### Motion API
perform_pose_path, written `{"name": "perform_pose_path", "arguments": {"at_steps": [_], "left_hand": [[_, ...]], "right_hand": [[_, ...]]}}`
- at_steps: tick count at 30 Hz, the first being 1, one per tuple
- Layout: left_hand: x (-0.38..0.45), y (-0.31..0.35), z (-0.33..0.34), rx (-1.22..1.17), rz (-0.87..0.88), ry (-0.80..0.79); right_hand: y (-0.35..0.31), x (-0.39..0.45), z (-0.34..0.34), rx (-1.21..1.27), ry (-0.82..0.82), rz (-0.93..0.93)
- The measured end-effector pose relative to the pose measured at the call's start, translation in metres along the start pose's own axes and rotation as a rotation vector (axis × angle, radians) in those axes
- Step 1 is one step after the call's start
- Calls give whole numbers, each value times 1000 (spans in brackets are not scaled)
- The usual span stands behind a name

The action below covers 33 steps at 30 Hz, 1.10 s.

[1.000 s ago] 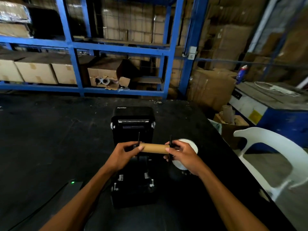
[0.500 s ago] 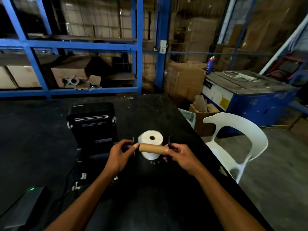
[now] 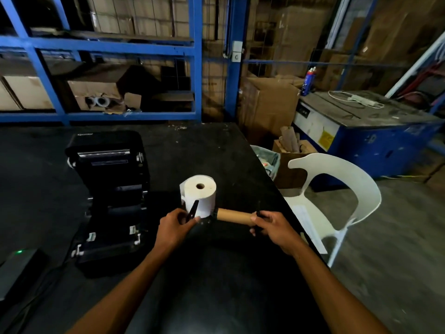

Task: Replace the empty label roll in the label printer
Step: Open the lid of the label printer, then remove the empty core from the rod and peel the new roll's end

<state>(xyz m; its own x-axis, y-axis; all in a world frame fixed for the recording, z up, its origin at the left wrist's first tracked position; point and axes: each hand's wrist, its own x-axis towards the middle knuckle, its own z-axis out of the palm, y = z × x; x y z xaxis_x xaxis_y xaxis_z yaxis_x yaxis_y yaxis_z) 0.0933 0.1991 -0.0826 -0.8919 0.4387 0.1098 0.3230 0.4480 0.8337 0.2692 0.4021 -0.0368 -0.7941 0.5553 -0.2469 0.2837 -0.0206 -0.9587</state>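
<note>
- The step in hand looks like stripping the empty cardboard core off its black spindle: the left hand pinches a black guide flange that appears already free of the spindle's left end, while the right hand is curled round the right end, where the other flange sits against the core.
- The core hangs in the air over the dark worktop, just in front of the new label roll, which stands on end a little right of the open label printer.
- To do it well, keep the right hand's grip firm on the spindle end, not on the cardboard (squeezing the tube would likely bind it), and draw the core straight along its axis towards the open left end.
- Put the loose flange down where it cannot roll off the worktop edge, or keep it pinched and push the core off with the spare fingers; I judge the first safer.
- Note which way round the flange faced, so it goes back the same way against the new roll.
- The fresh roll is close enough to be knocked by the left hand; move wide of it.
- The printer's lid stands open and its bay looks empty, though the dark interior hides detail.
</note>
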Motion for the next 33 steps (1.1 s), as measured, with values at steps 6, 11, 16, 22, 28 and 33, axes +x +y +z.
{"name": "perform_pose_path", "arguments": {"at_steps": [6, 11, 16, 22, 28, 33], "left_hand": [[-10, -29, 45, 566, 189, -346], [-2, -39, 66, 631, 214, -484], [13, -45, 54, 531, 177, -661], [-4, -58, 48, 364, 55, -679], [-6, -19, 23, 16, -86, -682], [-1, 16, 23, -346, -94, -535]], "right_hand": [[22, -7, -36, 31, 21, 86], [31, -13, -40, 17, -31, 107], [33, -10, -35, 29, -91, 111], [32, -1, -22, 31, -153, 134], [28, 7, -15, 35, -187, 108], [23, 13, -6, 52, -181, 60]]}}
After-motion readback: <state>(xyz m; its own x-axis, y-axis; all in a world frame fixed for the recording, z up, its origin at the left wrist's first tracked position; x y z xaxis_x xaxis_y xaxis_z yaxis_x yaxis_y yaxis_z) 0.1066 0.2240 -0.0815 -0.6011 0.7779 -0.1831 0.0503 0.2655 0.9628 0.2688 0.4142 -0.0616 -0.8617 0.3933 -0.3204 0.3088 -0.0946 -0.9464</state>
